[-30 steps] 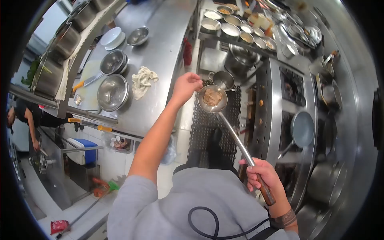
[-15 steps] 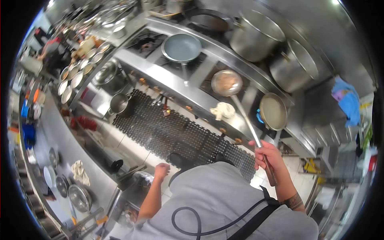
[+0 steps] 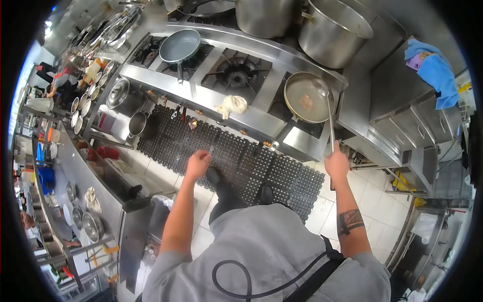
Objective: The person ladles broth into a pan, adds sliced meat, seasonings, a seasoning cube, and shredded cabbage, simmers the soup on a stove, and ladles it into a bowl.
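My right hand [image 3: 337,163] is closed around the handle of a long metal ladle [image 3: 332,118]. The ladle's bowl is tilted inside a frying pan [image 3: 294,100] on the right-hand burner. A few pinkish pieces of food [image 3: 306,102] lie in that pan, near its middle. Over the floor mat, my left hand [image 3: 199,161] hangs with its fingers curled in, and nothing shows in it. A folded off-white cloth [image 3: 232,106] rests on the stove's front edge, between the two hands and farther forward.
A second, grey-coated pan [image 3: 179,46] sits on a burner to the left, beside a bare burner [image 3: 237,75]. Large stockpots [image 3: 332,38] stand at the back. A blue cloth [image 3: 435,73] hangs at right. A steel counter [image 3: 95,171] with bowls runs along the left.
My right hand has lowered the ladle from above the stove into the right-hand pan. The pinkish food that was in the ladle is now in the pan. My view has shifted right.
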### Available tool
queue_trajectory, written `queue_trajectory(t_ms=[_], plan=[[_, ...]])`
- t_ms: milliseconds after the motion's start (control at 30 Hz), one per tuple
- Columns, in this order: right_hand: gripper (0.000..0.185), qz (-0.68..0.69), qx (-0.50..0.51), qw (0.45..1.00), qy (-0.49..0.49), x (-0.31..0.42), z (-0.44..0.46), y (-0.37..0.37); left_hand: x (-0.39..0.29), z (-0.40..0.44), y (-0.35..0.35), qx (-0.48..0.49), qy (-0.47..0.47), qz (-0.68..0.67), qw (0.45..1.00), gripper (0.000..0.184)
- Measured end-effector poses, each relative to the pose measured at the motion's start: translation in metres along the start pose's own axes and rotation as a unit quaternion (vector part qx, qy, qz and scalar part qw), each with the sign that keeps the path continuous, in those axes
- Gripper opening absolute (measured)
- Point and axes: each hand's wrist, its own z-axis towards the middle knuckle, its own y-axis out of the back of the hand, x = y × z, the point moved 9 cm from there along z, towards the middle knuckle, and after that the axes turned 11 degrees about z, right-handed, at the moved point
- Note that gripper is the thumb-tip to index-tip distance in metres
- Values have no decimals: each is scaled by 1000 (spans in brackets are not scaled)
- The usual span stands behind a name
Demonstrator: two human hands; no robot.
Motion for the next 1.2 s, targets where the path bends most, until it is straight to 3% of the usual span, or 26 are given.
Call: queue_trajectory(t_ms=[33, 100, 133, 200, 233, 300, 333, 400, 433, 467, 567, 600, 733, 867, 967, 1033, 1100, 1133, 1167, 1200], plan=[[62, 2, -13, 1000, 17, -16, 8, 1, 5, -14, -17, 26, 24, -51, 998, 29], [62, 4, -16, 1000, 26, -31, 19, 6, 23, -52, -48, 53, -6, 61, 997, 33], [62, 9, -15, 999, 38, -36, 23, 6, 51, -71, -67, 71, 22, 68, 995, 33], [58, 95, 7, 994, 48, -49, 31, -14, 117, -119, -97, 83, 89, 112, 986, 32], [51, 240, -22, 965, 99, -53, 28, -22, 129, -149, -98, 73, 52, 156, 984, 29], [48, 368, 48, 927, 57, -40, 9, -29, 197, -218, -105, 97, 208, 204, 952, 30], [49, 305, -14, 947, 100, -50, 12, -38, 243, -252, -111, 78, 289, 212, 930, 31], [56, 249, -96, 953, 142, -81, 29, -67, 263, -314, -88, 23, 400, 198, 894, 32], [43, 270, -151, 922, 234, -119, 66, -113, 268, -337, -79, -3, 426, 176, 887, 32], [23, 396, 130, 904, -95, -141, 75, -157, 274, -353, -77, -15, 442, 150, 884, 33], [11, 454, 62, 889, -31, -128, 67, -146, 251, -376, -63, -45, 474, 87, 875, 33], [11, 476, 55, 875, -62, -123, 60, -144, 245, -383, -58, -63, 497, 57, 864, 33], [13, 537, 33, 834, -122, -80, 27, -133, 264, -368, -79, -116, 487, 22, 865, 31], [9, 572, 49, 812, -107, -48, 34, -143, 317, -312, -99, -123, 426, -16, 896, 27], [10, 583, 155, 775, -189, -23, 44, -167, 353, -261, -94, -126, 401, -25, 907, 24], [11, 533, 183, 808, -175, -7, 64, -174, 371, -226, -71, -132, 391, -32, 910, 23], [19, 406, 225, 878, -114, -18, 126, -198, 371, -185, -43, -67, 336, 9, 939, 23], [22, 438, 293, 827, -198, 17, 96, -189, 377, -167, -27, -68, 336, 0, 939, 23], [24, 543, 184, 804, -155, 89, 40, -151, 375, -145, -10, -72, 287, -24, 955, 24], [24, 534, 183, 812, -149, 143, 4, -136, 368, -128, 8, -76, 240, -49, 966, 26]])
